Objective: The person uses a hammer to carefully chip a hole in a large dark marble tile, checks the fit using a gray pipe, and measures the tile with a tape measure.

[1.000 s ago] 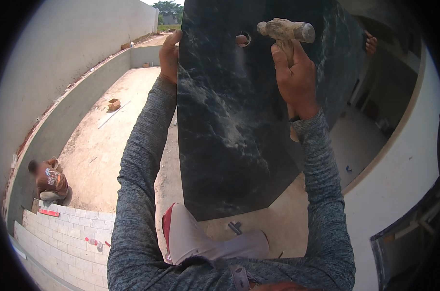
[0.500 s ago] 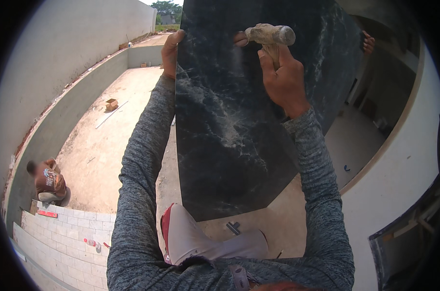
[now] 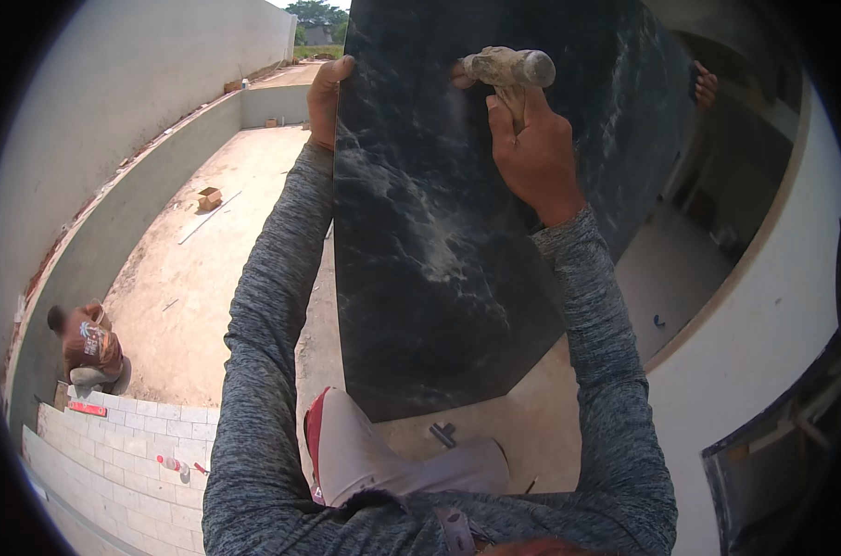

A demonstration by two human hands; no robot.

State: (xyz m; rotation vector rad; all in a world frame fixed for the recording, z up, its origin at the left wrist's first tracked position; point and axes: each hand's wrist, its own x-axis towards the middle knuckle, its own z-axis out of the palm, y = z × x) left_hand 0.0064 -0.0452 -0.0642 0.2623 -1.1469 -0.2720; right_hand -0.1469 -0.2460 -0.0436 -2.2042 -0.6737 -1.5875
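A large dark slab (image 3: 420,306) with white marble-like veins stands upright in front of me, its upper end cut off by the frame. My left hand (image 3: 326,97) grips the slab's left edge, thumb on the veined face and the other fingers out of sight behind. In my right hand (image 3: 538,157) is a hammer (image 3: 508,69), its head crusted with dried material; the fingers wrap round the short visible handle. The hammer head is at the slab's face, where a blurred reflection shows; whether they touch I cannot tell. Another person's hand (image 3: 706,85) holds the slab's right edge.
Down at the left a person in a brown shirt (image 3: 91,338) crouches by a low grey wall (image 3: 165,176). Near them are pale paving blocks (image 3: 142,431), a red level (image 3: 88,409) and a bottle (image 3: 172,463). A cardboard box (image 3: 209,197) lies farther off. A curved white wall (image 3: 754,352) borders the right.
The hammer and my right hand have shifted slightly left. My left hand keeps its hold on the slab's edge, and the slab looks nearly unmoved.
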